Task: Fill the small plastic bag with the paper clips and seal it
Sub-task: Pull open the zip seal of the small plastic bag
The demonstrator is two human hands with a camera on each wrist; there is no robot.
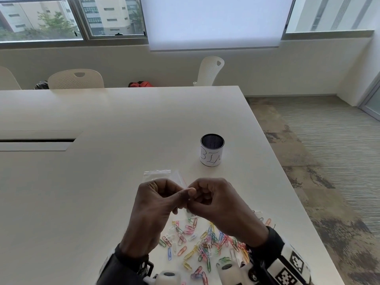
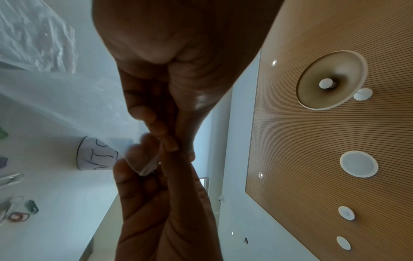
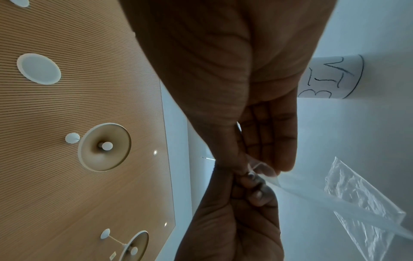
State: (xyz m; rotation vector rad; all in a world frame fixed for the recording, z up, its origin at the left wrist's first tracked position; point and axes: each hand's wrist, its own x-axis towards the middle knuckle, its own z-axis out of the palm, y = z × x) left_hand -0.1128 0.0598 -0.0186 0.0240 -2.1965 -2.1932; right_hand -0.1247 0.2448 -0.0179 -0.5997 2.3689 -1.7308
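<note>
A small clear plastic bag [image 1: 182, 179] is hanging pinched at its top edge above the desk [image 1: 102, 182], while coloured paper clips [image 1: 197, 241] are lying scattered loose beneath it.

Paper clips [image 1: 202, 243] lie on the table [image 1: 82, 202], before the cup [image 1: 211, 151].

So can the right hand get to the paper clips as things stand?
Probably not yet: the right hand and the left hand both pinch the small plastic bag. The paper clips lie uncovered just below, so freeing it should be enough.
</note>
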